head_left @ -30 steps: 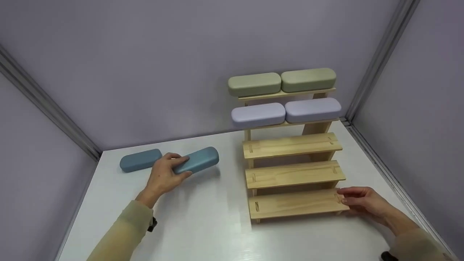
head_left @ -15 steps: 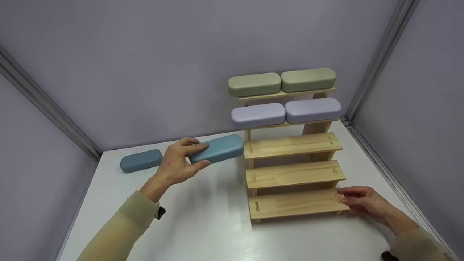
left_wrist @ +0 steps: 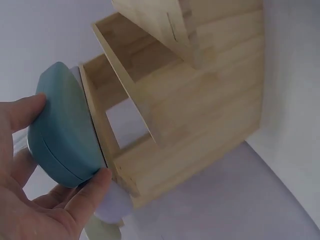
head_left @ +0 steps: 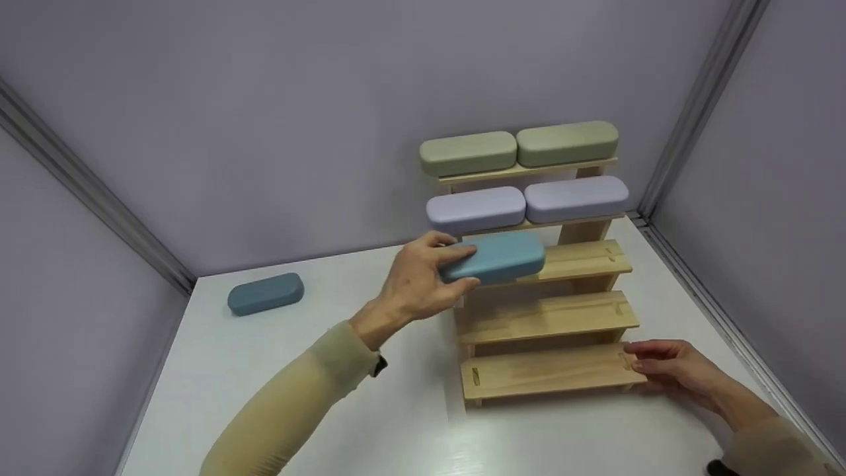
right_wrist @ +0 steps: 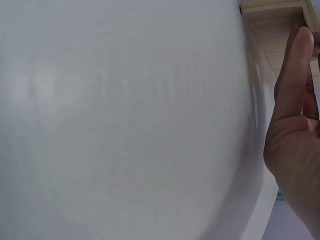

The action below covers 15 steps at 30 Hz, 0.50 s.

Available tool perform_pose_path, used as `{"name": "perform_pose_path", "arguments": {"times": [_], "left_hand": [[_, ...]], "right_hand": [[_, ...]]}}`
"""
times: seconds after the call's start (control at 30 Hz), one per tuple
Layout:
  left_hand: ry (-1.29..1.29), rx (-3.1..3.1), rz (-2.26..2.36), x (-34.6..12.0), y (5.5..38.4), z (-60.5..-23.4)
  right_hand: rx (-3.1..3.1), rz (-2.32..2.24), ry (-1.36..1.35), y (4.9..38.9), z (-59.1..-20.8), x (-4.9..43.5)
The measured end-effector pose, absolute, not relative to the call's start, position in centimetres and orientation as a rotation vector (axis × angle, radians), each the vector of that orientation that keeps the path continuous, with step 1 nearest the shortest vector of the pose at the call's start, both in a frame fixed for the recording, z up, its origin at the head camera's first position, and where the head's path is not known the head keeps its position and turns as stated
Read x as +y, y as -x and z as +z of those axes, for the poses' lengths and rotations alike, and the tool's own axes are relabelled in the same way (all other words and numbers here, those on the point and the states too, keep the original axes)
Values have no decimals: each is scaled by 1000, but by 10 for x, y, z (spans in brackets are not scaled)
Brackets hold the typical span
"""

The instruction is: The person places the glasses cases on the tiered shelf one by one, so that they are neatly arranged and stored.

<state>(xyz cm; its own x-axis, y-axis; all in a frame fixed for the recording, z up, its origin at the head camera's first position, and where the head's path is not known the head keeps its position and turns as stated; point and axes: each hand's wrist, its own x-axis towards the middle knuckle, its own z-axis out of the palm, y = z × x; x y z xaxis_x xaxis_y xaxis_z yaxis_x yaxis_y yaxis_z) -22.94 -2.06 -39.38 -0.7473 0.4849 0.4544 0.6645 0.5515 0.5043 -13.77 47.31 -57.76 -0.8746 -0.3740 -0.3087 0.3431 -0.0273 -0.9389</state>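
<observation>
My left hand (head_left: 420, 281) grips a teal-blue glasses case (head_left: 499, 256) by its left end, thumb in front and fingers over the top and back. The case is at the left part of the third shelf from the top of a stepped wooden stand (head_left: 552, 370); whether it touches that shelf I cannot tell. In the left wrist view the case (left_wrist: 65, 125) shows a seam along its side. My right hand (head_left: 684, 373) holds the right end of the lowest shelf between thumb and fingers; its fingertips are partly hidden in the right wrist view.
Two green glasses cases (head_left: 469, 153) sit side by side on the top shelf, two lavender ones (head_left: 476, 208) on the shelf below. A darker blue case (head_left: 266, 294) lies at the back left of the white table (head_left: 317, 423). Grey walls (head_left: 264, 132) enclose the table's back and sides.
My left hand has carried the teal-blue case rightward and up from over the table to the third shelf. The right hand has stayed at the lowest shelf's end. The view has shifted slightly.
</observation>
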Motion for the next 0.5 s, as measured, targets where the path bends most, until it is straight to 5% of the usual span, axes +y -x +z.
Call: {"name": "perform_pose_path", "arguments": {"times": [0.5], "left_hand": [[927,-2642,-793,112,244,-419]], "right_hand": [[1787,-1935,3,141,-579,473]]}}
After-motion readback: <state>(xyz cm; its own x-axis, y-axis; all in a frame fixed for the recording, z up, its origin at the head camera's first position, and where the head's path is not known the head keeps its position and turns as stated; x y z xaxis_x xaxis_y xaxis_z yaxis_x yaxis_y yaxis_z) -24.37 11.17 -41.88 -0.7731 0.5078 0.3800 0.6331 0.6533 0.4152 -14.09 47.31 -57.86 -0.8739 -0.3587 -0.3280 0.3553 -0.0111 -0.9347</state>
